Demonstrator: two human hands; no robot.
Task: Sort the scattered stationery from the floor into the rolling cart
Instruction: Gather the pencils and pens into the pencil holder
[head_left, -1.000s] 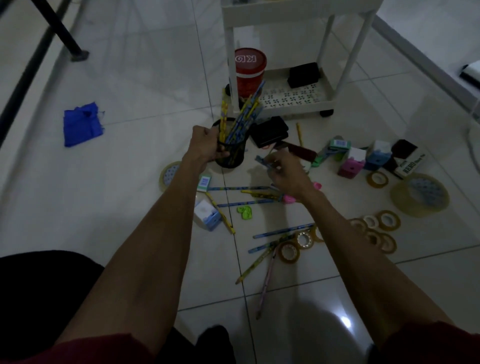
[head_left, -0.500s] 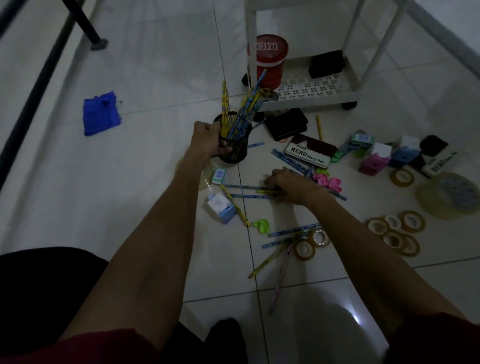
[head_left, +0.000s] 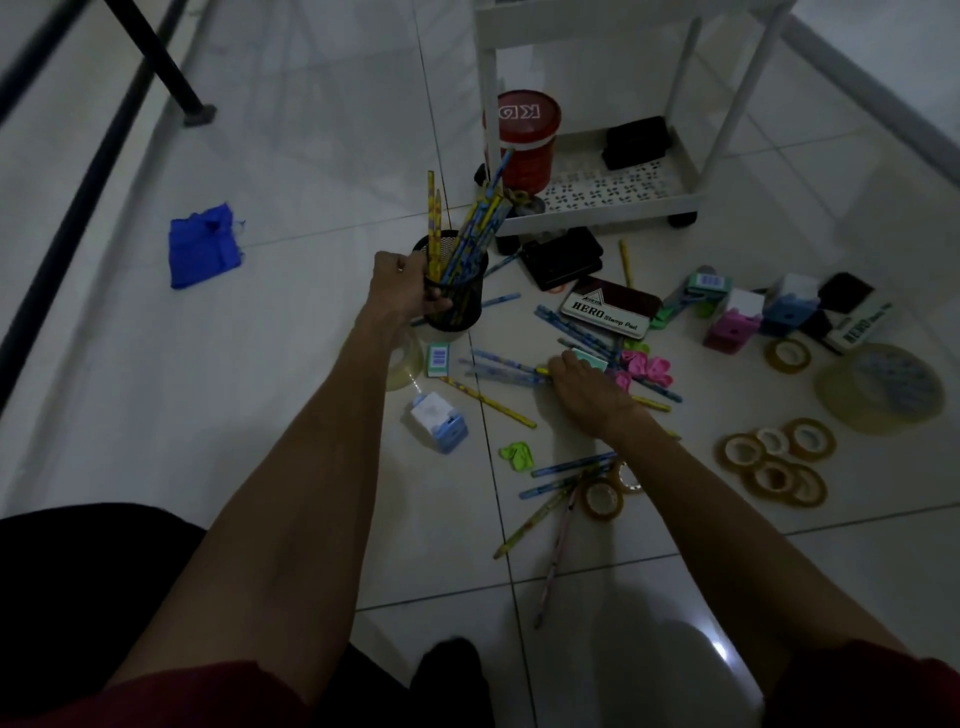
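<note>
My left hand (head_left: 402, 286) grips a black mesh pencil cup (head_left: 460, 301) that holds several pencils and stands on the floor in front of the white rolling cart (head_left: 592, 208). My right hand (head_left: 587, 387) lies flat on the floor with its fingers closed over the ends of two or three blue pencils (head_left: 498, 366). More pencils (head_left: 566, 467) lie loose near my right forearm. A red tub (head_left: 524, 140) and a black box (head_left: 636, 140) sit on the cart's bottom shelf.
Around the pencils lie a HERO stamp pad (head_left: 608, 312), black pads (head_left: 563, 257), small sharpeners (head_left: 439, 421), pink clips (head_left: 647, 366), several tape rolls (head_left: 774, 457) and a large tape roll (head_left: 880, 387). A blue cloth (head_left: 205, 247) lies far left; black frame legs (head_left: 156, 57) stand beyond.
My right hand dropped from beside the cup to the floor and closed on the blue pencils. The left hand kept hold of the cup. The view shifted toward the cart.
</note>
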